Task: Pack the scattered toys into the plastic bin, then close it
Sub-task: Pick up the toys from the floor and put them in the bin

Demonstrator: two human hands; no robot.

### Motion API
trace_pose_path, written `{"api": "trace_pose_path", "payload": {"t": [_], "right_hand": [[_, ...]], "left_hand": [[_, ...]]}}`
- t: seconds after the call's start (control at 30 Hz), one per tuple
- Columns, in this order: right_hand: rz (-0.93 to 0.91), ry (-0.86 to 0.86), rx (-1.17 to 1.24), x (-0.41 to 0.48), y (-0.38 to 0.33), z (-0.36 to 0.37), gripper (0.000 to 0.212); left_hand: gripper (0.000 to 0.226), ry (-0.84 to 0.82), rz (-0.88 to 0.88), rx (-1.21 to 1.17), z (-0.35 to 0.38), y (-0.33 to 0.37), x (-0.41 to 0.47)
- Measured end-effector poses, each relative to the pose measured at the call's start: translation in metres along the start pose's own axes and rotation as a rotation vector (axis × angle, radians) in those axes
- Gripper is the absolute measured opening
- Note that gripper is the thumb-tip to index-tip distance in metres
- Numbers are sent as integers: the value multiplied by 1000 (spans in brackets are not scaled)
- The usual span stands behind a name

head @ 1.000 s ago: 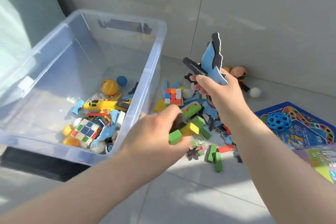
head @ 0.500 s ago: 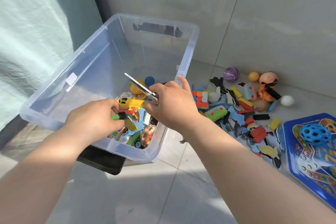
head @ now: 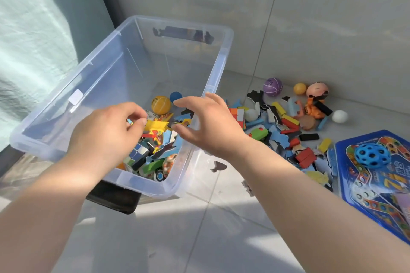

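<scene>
The bin (head: 182, 25) stands open on the floor (head: 177, 239), long axis 7-to-1 o'clock, toys (head: 286, 124) at its 3 o'clock; over it the right hand (head: 210, 124) spreads its fingers, the left hand (head: 106, 133) curls them, grip unclear.

Only thing I can kinda read is a big yellow 7 on the blue game board (head: 363, 186) (its other print's blurry). Lettering on the purple ball (head: 272, 87) and yellow ball (head: 161, 105) is too small for me.
</scene>
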State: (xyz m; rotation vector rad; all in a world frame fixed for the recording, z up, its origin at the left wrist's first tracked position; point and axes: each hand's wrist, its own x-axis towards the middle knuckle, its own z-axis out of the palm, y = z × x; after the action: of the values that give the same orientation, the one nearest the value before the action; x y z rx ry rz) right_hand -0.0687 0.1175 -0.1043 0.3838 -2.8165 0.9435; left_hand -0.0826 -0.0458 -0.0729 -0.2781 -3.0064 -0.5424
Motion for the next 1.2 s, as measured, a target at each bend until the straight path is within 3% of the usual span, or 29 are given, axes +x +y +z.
{"api": "trace_pose_path", "payload": {"t": [0.1,0.17,0.23,0.37,0.43,0.53,0.67,0.77,0.9,1.1,1.2], "right_hand": [[59,239,13,-23,31,-10,31],[252,281,-14,-45,63,-16,30],[492,152,-38,-74,100,-17,37],[859,-57,-143,-131,154,-13,49],[942,-90,-220,-152,166,-6,51],[1001,27,-247,-176,177,6,52],[1117,-20,-164,-188,177,20,79],[1117,51,-150,-192,178,28,72],[1024,72,-201,-197,178,32,53],[916,49,-290,-199,183,32,44],[813,17,-420,-196,196,37,56]], "left_hand": [[16,-73,129,-217,1,21,-14],[16,-119,230,-356,3,40,-23],[26,-184,339,-436,12,62,-35],[16,-392,602,-393,62,94,-60],[23,-527,568,-354,91,104,-69],[32,-648,428,-201,137,106,-75],[54,-779,271,-57,181,100,-64],[70,-802,157,-30,203,104,-62],[78,-803,242,6,223,118,-57],[66,-816,388,183,238,115,-44],[49,-728,494,264,237,112,-44]]}}
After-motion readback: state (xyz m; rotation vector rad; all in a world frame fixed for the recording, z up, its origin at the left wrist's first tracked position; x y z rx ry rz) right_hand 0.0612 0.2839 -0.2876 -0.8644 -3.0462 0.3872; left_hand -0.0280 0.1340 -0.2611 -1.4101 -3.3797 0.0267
